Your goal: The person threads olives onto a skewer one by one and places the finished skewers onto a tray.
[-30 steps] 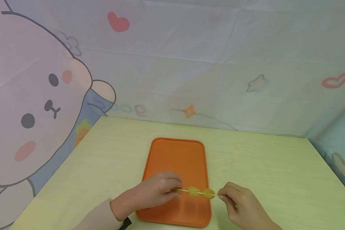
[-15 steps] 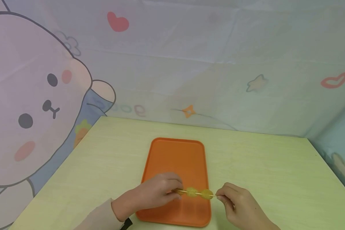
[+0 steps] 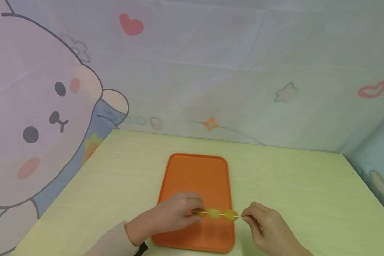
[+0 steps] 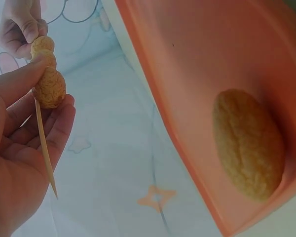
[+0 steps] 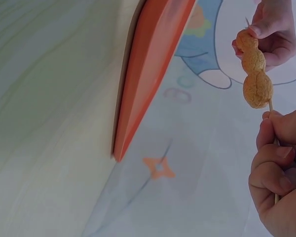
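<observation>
A thin wooden skewer (image 4: 44, 148) carries three wrinkled golden-brown puffs (image 3: 214, 213), and is held roughly level above the near part of the orange tray (image 3: 196, 172). My left hand (image 3: 176, 215) pinches the endmost puff (image 4: 50, 91) between thumb and fingers. The skewer's bare pointed end sticks out past that puff, along the left palm. On the other side, my right hand (image 3: 270, 224) grips the stick just beyond the last puff (image 5: 258, 91), fingers curled round it. A loose oval puff (image 4: 249, 145) lies in the tray in the left wrist view; the head view does not show it.
The tray stands on a pale yellow-green table (image 3: 284, 177). Behind the table hangs a printed cloth (image 3: 211, 71) with a large cartoon animal (image 3: 41, 117) at the left. A dark strap (image 3: 141, 249) shows at the left sleeve (image 3: 113, 241).
</observation>
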A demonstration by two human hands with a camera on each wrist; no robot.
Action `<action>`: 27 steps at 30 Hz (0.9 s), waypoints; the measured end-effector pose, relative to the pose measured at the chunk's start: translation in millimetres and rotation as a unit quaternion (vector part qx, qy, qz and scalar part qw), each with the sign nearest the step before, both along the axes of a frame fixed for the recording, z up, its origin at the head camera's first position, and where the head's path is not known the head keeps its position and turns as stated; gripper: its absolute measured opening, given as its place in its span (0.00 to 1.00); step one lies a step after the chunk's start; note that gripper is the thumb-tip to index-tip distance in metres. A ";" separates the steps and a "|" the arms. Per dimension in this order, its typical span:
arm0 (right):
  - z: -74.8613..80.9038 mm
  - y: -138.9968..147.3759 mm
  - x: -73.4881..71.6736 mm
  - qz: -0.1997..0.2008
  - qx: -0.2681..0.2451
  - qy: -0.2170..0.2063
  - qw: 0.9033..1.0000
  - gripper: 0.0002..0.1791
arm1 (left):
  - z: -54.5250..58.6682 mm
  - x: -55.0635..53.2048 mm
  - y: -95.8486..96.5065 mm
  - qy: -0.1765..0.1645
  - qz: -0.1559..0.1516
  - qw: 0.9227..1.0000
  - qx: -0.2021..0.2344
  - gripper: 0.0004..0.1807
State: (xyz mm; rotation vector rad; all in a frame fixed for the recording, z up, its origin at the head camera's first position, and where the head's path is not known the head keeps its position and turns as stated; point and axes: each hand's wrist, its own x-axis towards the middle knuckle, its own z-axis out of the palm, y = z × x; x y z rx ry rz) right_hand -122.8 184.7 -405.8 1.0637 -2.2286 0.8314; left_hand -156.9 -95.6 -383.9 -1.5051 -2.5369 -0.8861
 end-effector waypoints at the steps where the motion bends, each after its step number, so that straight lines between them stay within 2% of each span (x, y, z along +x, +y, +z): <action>1: -0.1 0.4 -0.2 0.000 0.000 0.002 1.000 0.17 | 0.1 0.0 -0.1 -0.001 0.001 1.000 0.000 0.08; 8: 2.3 3.0 -0.4 -0.004 -0.002 0.005 1.000 0.17 | 2.5 -0.3 -1.8 -0.022 0.007 1.000 -0.009 0.13; 12: 4.2 3.7 0.1 -0.006 -0.001 0.006 1.000 0.16 | 5.7 -1.0 -2.5 -0.049 0.017 0.998 -0.022 0.16; 18: 6.6 6.5 1.6 -0.006 -0.002 0.009 1.000 0.16 | 9.5 -1.2 -8.5 -0.053 0.020 0.998 -0.021 0.21; 21: 8.1 8.6 3.4 -0.017 0.000 0.007 1.000 0.17 | 12.7 -0.1 -14.0 -0.058 0.031 0.998 -0.024 0.23; 27: 11.6 15.2 6.3 -0.030 -0.003 0.009 0.999 0.17 | 18.9 2.4 -28.1 -0.113 0.074 0.990 -0.046 0.27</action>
